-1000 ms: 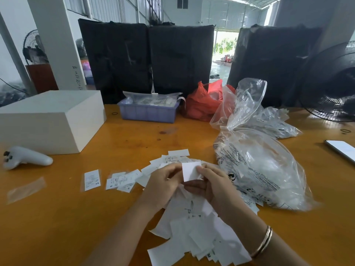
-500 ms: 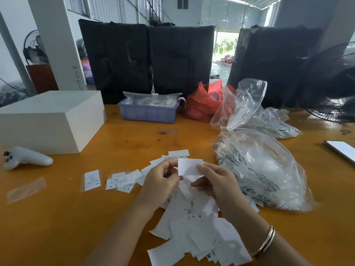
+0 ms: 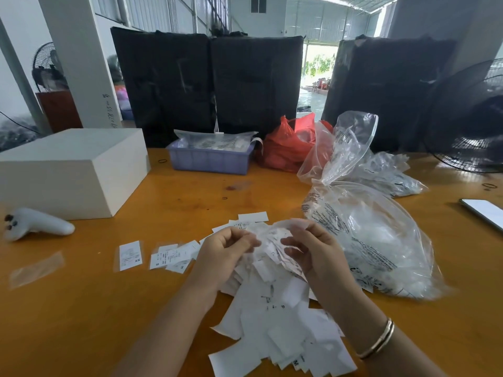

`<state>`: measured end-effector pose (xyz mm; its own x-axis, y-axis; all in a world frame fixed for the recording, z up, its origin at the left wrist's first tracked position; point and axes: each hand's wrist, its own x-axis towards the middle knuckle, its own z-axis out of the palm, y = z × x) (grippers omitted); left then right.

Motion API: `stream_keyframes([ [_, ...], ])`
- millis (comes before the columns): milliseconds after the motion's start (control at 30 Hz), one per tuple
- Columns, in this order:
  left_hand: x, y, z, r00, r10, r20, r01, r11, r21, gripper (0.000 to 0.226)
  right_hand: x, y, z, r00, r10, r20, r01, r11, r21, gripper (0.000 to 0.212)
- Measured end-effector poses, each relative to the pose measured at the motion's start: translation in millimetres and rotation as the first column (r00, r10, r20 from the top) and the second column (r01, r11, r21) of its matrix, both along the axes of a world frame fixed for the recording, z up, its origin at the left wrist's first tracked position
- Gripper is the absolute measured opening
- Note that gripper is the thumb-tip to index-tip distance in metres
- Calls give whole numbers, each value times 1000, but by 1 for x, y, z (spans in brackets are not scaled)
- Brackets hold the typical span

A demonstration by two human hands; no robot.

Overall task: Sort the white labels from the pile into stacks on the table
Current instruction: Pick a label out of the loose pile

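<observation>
Item: sorting station, wooden surface [image 3: 81,308], seen from our head camera.

Hands. Our left hand [image 3: 223,254] and right hand [image 3: 313,251] are raised just over the far end of the pile, fingers curled inward, pinching a blurred label [image 3: 272,238] between them. We judge both grip it, though the blur leaves the exact contact unclear. Held up this way, its print presumably faces us so the size mark can be read before it is assigned a stack.

Task goods. The pile of white labels [image 3: 277,330] lies loose and overlapping under our forearms, running from the hands to the near edge. It is kept close to the body, probably so either hand can draw from it.

Stacks begun. To the left of the left hand we count a small stack marked S [image 3: 174,258], and further left, apart from it, a single label marked XS [image 3: 130,254]. A few more labels [image 3: 253,216] lie beyond the hands. Spacing between groups likely keeps sizes from mixing.

Other holdings. Clear plastic bag [image 3: 375,240], just right of the right hand, touching the pile's edge; contents indistinct. White box [image 3: 73,170] and white controller [image 3: 38,224], far left. Purple bin [image 3: 209,159] and red bag [image 3: 288,148], at the back. Phone [image 3: 484,210], right edge.

Status, as we judge it: sorting is early; most labels remain unsorted.
</observation>
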<state>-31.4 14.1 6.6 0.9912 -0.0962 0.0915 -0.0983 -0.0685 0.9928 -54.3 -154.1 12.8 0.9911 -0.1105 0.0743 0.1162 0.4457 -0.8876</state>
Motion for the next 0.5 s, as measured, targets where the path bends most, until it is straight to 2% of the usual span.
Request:
stream_keyframes([
  [100,-1,-1,2,1000,-20,-18,19,999,-41,9,0,-3,-1,1000,3,24,-4,1000,11,31],
  [233,-2,0,3,1000,-13,13,12,1000,21,13,0,-5,-4,998,32,46,-31,999,-8,45],
  [400,-1,-1,1,998,-4,68,1,999,43,8,0,-5,-3,998,44,34,-46,998,46,38],
  [500,-1,-2,-1,993,-13,120,7,999,51,9,1,-3,-5,1000,-3,10,2,998,68,42],
])
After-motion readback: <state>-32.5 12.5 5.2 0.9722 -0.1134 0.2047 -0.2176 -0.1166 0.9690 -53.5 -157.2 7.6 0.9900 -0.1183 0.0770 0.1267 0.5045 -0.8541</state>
